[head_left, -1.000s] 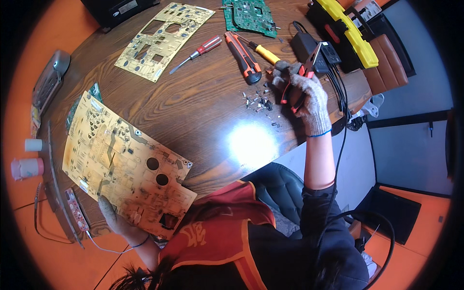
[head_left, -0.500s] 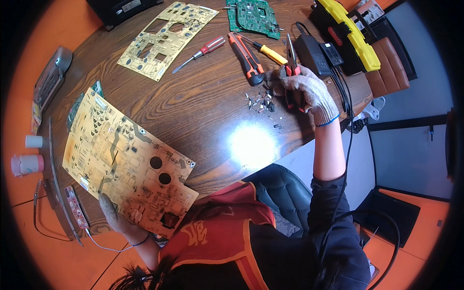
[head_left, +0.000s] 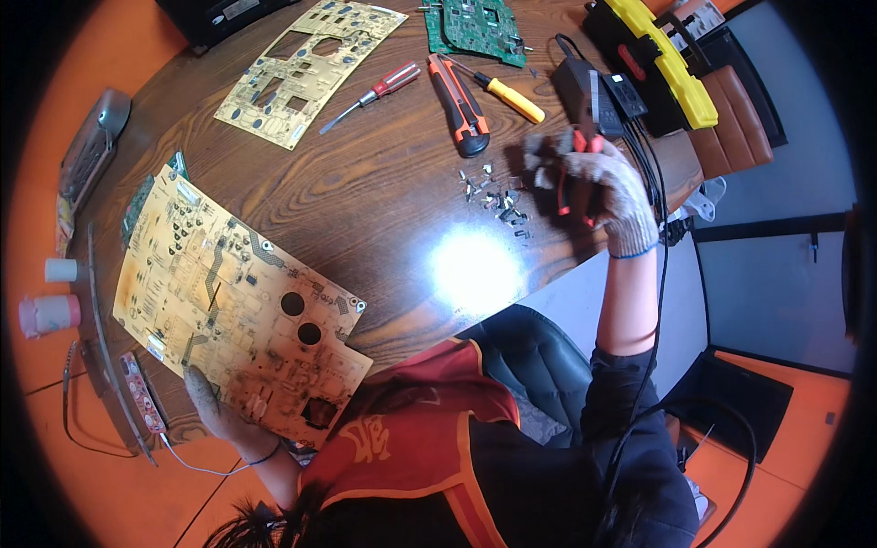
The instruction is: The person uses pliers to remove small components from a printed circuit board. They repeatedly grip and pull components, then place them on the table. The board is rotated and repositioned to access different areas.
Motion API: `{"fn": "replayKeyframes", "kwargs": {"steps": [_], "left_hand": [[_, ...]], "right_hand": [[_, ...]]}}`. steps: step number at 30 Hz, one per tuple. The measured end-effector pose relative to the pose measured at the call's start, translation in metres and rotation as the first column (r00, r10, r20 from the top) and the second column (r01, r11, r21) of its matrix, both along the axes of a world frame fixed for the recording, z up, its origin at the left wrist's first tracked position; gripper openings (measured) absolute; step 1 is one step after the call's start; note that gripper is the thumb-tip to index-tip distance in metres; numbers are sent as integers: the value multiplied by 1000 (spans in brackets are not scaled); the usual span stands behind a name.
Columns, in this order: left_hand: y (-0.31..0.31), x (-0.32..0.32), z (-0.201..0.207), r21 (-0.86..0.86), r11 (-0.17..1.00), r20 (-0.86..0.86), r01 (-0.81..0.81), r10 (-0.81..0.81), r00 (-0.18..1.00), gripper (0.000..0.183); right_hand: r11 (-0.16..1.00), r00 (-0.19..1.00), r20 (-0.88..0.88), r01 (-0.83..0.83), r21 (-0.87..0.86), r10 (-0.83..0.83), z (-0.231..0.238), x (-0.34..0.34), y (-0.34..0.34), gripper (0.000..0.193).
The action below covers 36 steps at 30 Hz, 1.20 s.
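My gloved left hand (head_left: 217, 406) grips the lower left edge of a large tan circuit board (head_left: 228, 283), thumb on its face and the other fingers hidden beneath. The board is tilted, with two round black spots and a darkened, brownish lower part. In my gloved right hand (head_left: 610, 187) is a pair of red-handled pliers (head_left: 589, 137), jaws pointing away from me. That hand is raised over the right side of the table, near the black power adapter (head_left: 585, 96). Several small loose component pieces (head_left: 498, 196) lie on the wood to its left.
Beyond lie a second tan board (head_left: 311, 68), green boards (head_left: 480, 32), a red-handled screwdriver (head_left: 388, 84), an orange-black utility knife (head_left: 459, 105) and a yellow-handled screwdriver (head_left: 512, 98). A yellow-black toolbox (head_left: 662, 68) stands far right. A power strip (head_left: 144, 393) lies at the left edge.
My right hand has moved right and slightly nearer with the pliers, away from the loose pieces and the yellow-handled screwdriver. The left hand and its board have hardly moved.
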<state>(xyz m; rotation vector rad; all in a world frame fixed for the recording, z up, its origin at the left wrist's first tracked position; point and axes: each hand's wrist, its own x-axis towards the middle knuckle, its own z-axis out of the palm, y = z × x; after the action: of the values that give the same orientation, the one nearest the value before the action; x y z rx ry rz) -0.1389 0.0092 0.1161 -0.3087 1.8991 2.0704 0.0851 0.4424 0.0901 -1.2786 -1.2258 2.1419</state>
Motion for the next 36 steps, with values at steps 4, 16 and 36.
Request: {"fn": "replayKeyframes", "kwargs": {"steps": [4,16,36], "left_hand": [[-9,-1,-3,-18,996,-9,82,-82,997,58],[-8,2,-7,7,998,9,67,-67,998,57],[-32,-3,-24,-106,988,-57,111,-118,991,55]], "right_hand": [[978,975,-70,210,4,-209,1,18,-2,30],[920,920,-301,130,-370,-251,-18,-12,-18,28],[523,448,-277,779,-345,-850,-7,24,-104,17]]}}
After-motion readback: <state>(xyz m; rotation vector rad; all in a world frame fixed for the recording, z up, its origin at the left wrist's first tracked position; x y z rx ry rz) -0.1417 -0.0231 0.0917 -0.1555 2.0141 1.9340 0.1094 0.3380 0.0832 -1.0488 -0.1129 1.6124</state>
